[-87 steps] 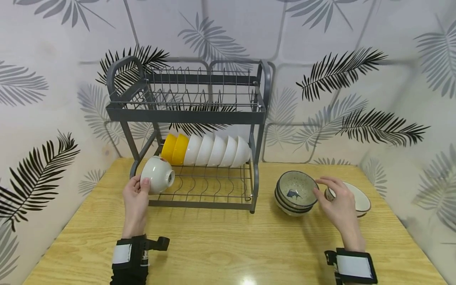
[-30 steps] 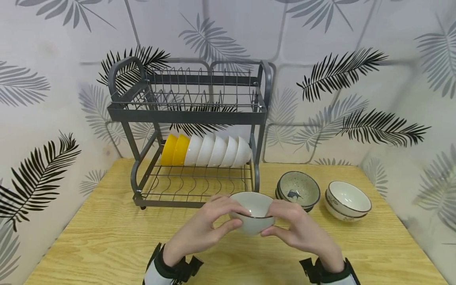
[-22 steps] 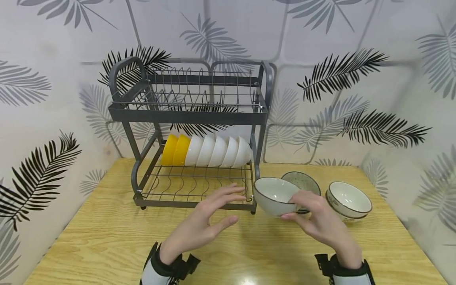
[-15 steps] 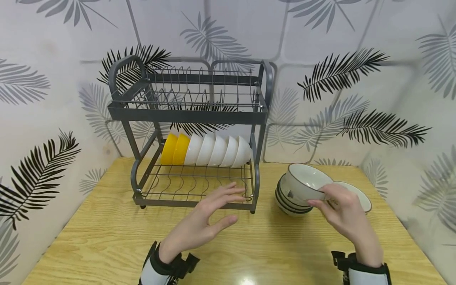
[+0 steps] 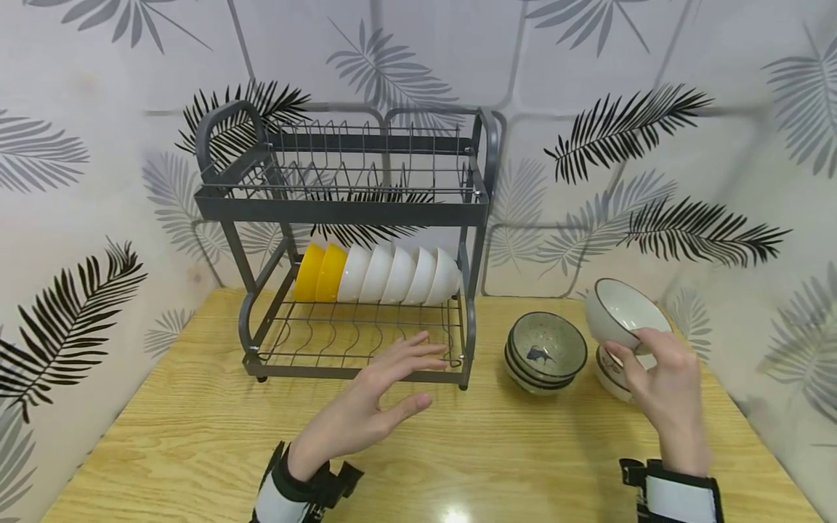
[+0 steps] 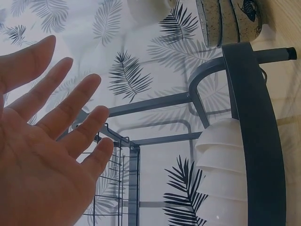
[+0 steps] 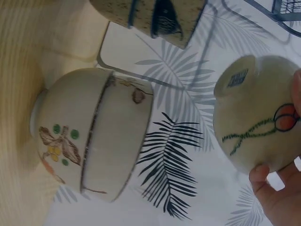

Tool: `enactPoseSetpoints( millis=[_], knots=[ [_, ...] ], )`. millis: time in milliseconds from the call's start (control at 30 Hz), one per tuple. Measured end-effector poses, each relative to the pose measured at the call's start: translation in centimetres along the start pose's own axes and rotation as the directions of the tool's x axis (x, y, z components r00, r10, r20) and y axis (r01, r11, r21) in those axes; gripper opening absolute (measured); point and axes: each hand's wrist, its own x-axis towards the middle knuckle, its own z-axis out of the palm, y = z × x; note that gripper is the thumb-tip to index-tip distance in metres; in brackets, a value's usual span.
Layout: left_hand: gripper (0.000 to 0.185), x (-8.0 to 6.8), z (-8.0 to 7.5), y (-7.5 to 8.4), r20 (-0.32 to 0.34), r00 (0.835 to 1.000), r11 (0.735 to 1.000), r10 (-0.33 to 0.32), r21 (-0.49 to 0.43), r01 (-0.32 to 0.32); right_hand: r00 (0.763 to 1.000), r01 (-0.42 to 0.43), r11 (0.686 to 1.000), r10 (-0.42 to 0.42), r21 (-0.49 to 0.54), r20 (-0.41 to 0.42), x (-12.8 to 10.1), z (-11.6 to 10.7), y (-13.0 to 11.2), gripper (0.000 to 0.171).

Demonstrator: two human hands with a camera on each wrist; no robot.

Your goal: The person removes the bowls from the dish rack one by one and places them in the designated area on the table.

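My right hand (image 5: 668,388) pinches the rim of a white bowl (image 5: 604,314), tilted and held just above a stack of patterned bowls (image 5: 615,376) at the right. In the right wrist view the held bowl (image 7: 256,125) shows a red cherry design and a blue mark on its foot; the stack (image 7: 70,136) stands apart from it. My left hand (image 5: 366,407) hovers in front of the dish rack (image 5: 366,374), fingers spread and holding nothing. Its palm and fingers (image 6: 70,108) fill the left side of the left wrist view.
Several bowls, yellow (image 5: 309,274) and white (image 5: 439,277), lean in a row on the rack's lower tier. Beside the rack stands a stack of speckled bowls (image 5: 546,349) with dark rims. The wooden table (image 5: 418,450) meets a leaf-patterned wall (image 5: 719,160).
The white bowl came from the rack's left front, passed through both hands at the middle, then went right in my right hand. My left hand let go and stayed there.
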Motion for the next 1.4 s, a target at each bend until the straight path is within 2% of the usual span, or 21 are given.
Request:
enactPoseSetpoints(
  millis=[133,300,467,600,700,900,1000,1133,1400],
  knots=[
    [0.038,0.0,0.0,0.0,0.004,1.000,1.000,-0.005,-0.007,0.005,0.996,-0.087,0.996,0.085,-0.036,-0.033,-0.3,0.4,0.3,0.021],
    [0.038,0.0,0.0,0.1,0.004,1.000,1.000,0.004,0.003,-0.004,0.978,-0.210,0.975,0.208,-0.067,-0.031,-1.0,0.6,1.0,0.020],
    [0.038,-0.1,-0.1,0.0,0.007,1.000,1.000,0.002,0.003,-0.002,0.956,-0.293,0.952,0.293,-0.094,-0.010,-1.5,0.7,1.7,0.022],
    [0.038,-0.1,-0.1,0.0,0.010,1.000,1.000,-0.012,-0.004,0.012,0.936,-0.343,0.930,0.350,-0.131,0.038,-1.8,0.9,2.2,0.025],
    [0.038,-0.1,-0.1,0.0,0.011,1.000,1.000,-0.027,-0.015,0.027,0.907,-0.392,0.903,0.411,-0.176,0.094,-1.9,1.1,2.4,0.028],
    [0.038,0.0,-0.1,0.0,0.012,1.000,1.000,-0.013,-0.018,0.013,0.814,-0.486,0.836,0.539,-0.256,0.214,-2.3,1.3,2.5,0.030],
    [0.038,0.0,-0.1,0.0,0.014,1.000,1.000,-0.012,-0.023,0.012,0.800,-0.491,0.829,0.551,-0.268,0.237,-2.6,1.4,2.7,0.030],
    [0.038,0.0,-0.1,-0.1,0.016,1.000,1.000,-0.014,-0.021,0.014,0.797,-0.481,0.831,0.548,-0.281,0.255,-2.9,1.3,3.0,0.028],
    [0.038,0.0,-0.1,-0.2,0.012,1.000,1.000,0.001,-0.011,-0.001,0.732,-0.497,0.800,0.595,-0.337,0.334,-2.5,1.2,3.0,0.028]
  ],
)
